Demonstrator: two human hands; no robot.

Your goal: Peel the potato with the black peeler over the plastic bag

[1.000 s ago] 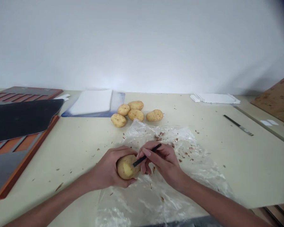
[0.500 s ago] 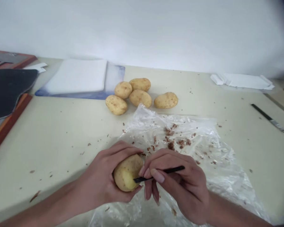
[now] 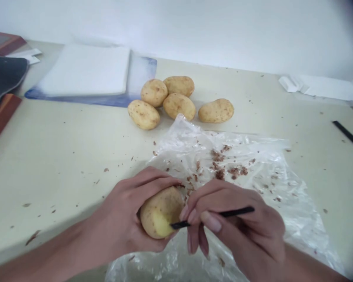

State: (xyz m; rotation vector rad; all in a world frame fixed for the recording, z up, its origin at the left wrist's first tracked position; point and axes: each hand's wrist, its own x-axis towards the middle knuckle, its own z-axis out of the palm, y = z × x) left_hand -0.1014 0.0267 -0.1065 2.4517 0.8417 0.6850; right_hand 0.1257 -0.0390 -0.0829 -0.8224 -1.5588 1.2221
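Pale tabletop under everything, with brown crumbs scattered about. Your left hand is wrapped round a partly peeled potato; your right hand pinches a thin black blade, tip right at the yellow patch. Clear plastic sheet sits below your right hand, and five potatoes are just beyond both hands.

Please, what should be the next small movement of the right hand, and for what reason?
Probably a short, light scrape by the right hand at the edge of the pale patch: the black tool already has its tip at that patch on the held potato, brownish skin remains around it, and the left hand grips the potato's side.
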